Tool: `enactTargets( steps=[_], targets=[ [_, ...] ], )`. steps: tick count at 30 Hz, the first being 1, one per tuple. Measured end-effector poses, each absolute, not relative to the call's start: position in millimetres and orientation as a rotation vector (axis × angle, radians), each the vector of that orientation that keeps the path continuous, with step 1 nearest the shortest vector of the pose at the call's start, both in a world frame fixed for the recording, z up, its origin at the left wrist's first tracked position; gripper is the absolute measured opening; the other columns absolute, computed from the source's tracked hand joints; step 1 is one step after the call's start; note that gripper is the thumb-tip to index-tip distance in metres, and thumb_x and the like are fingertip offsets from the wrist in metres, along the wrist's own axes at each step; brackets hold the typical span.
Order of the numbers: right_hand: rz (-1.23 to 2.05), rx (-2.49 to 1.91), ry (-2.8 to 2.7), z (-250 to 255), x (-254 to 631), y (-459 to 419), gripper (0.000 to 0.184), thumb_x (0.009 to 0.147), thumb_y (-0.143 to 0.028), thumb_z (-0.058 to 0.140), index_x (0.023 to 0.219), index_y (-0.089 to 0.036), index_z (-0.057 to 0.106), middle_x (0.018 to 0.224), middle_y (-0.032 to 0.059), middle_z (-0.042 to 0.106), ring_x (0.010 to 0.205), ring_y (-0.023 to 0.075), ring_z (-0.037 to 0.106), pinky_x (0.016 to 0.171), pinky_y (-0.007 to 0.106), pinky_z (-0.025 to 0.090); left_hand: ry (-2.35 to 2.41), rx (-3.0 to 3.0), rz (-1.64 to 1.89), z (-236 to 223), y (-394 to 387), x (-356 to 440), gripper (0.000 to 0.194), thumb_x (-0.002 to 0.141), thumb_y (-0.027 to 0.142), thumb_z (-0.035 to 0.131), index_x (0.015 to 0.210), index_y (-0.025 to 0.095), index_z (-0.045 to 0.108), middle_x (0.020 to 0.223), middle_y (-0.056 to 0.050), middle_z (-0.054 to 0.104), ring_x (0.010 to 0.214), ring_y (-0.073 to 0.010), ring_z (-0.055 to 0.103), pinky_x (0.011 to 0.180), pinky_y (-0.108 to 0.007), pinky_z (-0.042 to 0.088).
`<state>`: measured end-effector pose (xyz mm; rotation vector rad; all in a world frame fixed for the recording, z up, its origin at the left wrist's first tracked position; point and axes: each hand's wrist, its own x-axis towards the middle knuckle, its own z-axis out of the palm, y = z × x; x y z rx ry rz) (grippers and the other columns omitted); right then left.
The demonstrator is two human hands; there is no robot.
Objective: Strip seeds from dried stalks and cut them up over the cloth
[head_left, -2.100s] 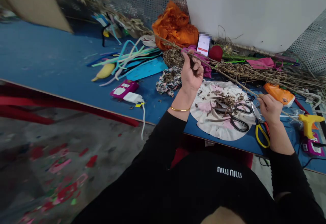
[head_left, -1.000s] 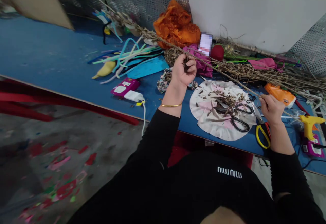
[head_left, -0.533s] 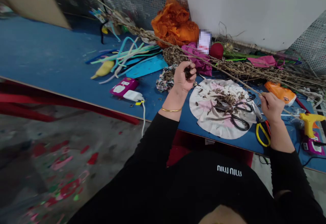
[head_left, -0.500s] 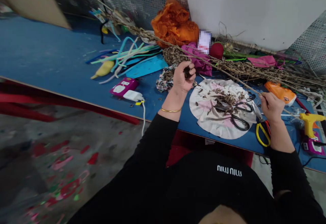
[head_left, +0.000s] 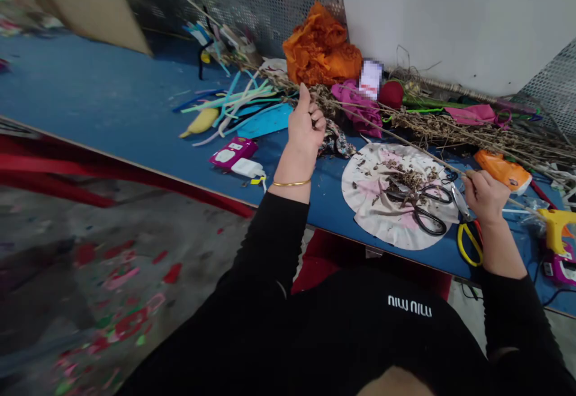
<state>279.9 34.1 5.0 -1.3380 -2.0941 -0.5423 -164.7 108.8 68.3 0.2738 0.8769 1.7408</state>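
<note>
My right hand is closed round the lower end of a long dry plant stalk, which slants up and left across the table. Farther along it, my left hand is curled with the thumb raised, next to the stalk. What its fingers hold, if anything, is hidden. Behind that hand lie brown dried leaves, with a patterned cloth beside it. A round whitish cloth bears leaf crumbs and black-handled scissors. Yellow-and-red-handled cutters lie by my right wrist.
Pipe cleaners, a yellow balloon-like piece and a purple device with a white plug lie left. Behind are crumpled orange paper and a bundle of dry stalks. A yellow glue gun lies at right.
My left hand has moved left and turned so its thumb points up; the dark clump seen in its fingers no longer shows. My right hand still grips the stalk. The view has shifted slightly.
</note>
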Motion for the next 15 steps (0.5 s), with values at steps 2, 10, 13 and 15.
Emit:
enactTargets(
  steps=[2, 10, 13, 15],
  targets=[
    [-0.541, -1.331, -2.093, 5.8, 279.9, 34.0, 0.033, 0.103, -0.042, 0.051, 0.098, -0.020, 0.076, 0.078, 0.0070, 0.070, 0.065, 0.0172, 0.059, 0.059, 0.031, 0.036, 0.899, 0.243, 1.855, 69.9, 110.8, -162.9, 0.044, 0.101, 0.038, 0.069, 0.065, 0.023, 0.048, 0.048, 0.009, 0.033, 0.036, -0.0039, 0.030, 0.036, -0.019, 0.021],
    [-0.469, -1.296, -2.136, 5.4, 278.7, 33.9, 0.037, 0.104, -0.043, 0.049, 0.099, -0.020, 0.077, 0.078, 0.0060, 0.072, 0.066, 0.0154, 0.061, 0.058, 0.028, 0.036, 0.790, 0.135, 1.955, 71.3, 106.4, -151.3, 0.044, 0.112, 0.035, 0.045, 0.070, 0.022, 0.044, 0.051, 0.009, 0.037, 0.035, -0.0029, 0.032, 0.036, -0.014, 0.025],
    [-0.490, -1.311, -2.151, 5.4, 275.8, 32.7, 0.038, 0.104, -0.044, 0.049, 0.097, -0.020, 0.078, 0.075, 0.0052, 0.071, 0.064, 0.0151, 0.059, 0.058, 0.028, 0.035, 0.709, 0.092, 2.001, 67.3, 112.1, -152.0, 0.042, 0.113, 0.034, 0.042, 0.073, 0.023, 0.047, 0.051, 0.009, 0.039, 0.035, -0.0037, 0.032, 0.036, -0.015, 0.025],
    [-0.527, -1.294, -2.159, 6.2, 274.3, 32.2, 0.038, 0.105, -0.043, 0.049, 0.095, -0.020, 0.078, 0.074, 0.0050, 0.071, 0.063, 0.0151, 0.059, 0.057, 0.028, 0.035, 0.607, 0.072, 2.030, 64.7, 117.1, -152.4, 0.042, 0.113, 0.033, 0.040, 0.074, 0.023, 0.049, 0.050, 0.009, 0.040, 0.035, -0.0039, 0.033, 0.036, -0.016, 0.025]
  ],
)
